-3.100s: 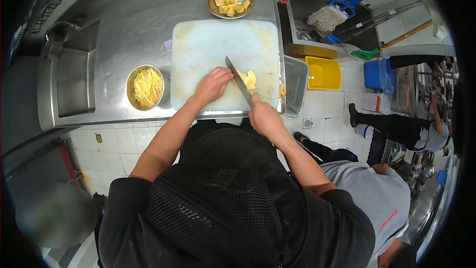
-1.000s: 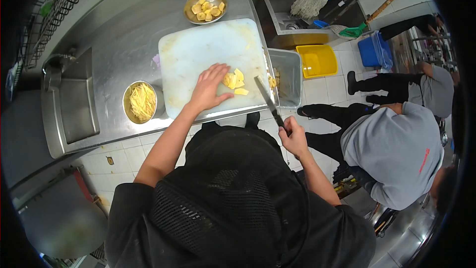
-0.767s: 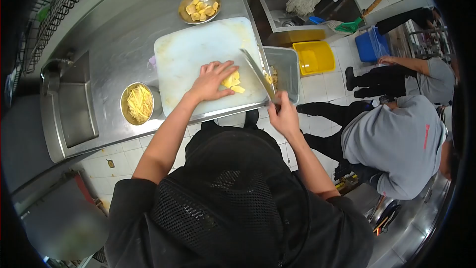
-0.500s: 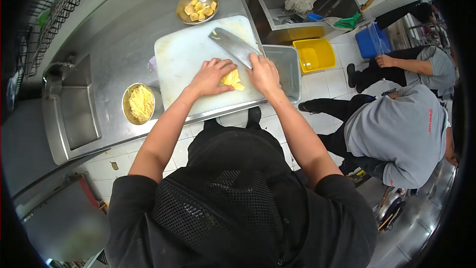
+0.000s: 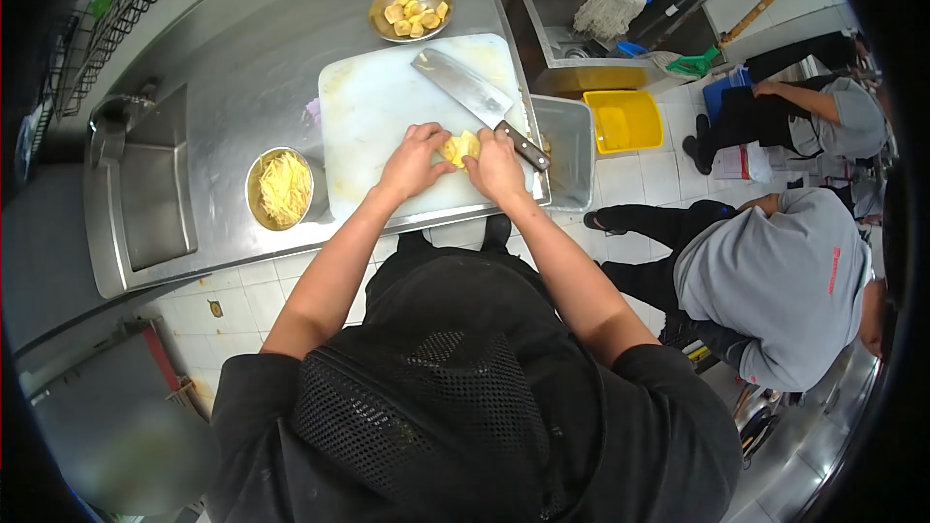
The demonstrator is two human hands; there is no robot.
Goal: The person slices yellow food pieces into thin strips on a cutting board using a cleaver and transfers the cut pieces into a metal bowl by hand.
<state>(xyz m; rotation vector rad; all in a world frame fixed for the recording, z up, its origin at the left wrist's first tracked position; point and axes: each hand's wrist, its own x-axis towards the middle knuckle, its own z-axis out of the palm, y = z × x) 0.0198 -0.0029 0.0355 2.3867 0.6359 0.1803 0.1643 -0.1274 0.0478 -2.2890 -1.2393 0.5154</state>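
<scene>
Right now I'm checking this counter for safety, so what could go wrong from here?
The cleaver lies loose on the cutting board, its handle close to the right hand; a sideways nudge might swing the blade.

That handle points to the board's right edge, with the grey bin just beyond, so a knock could send it over.

The steel container of yellow shreds stands near the counter's front edge and might be tipped by the left arm.

The cutting board (image 5: 368, 126) lies on the surface (image 5: 242, 68), with the cleaver (image 5: 465, 89) and the sliced pieces (image 5: 459, 148) on it. Left of the board stands the container of shreds (image 5: 284, 189); behind it, the bowl of chunks (image 5: 410, 11). Right of the board are the bin (image 5: 572, 150) and, farther out, the tub (image 5: 623, 122).
</scene>
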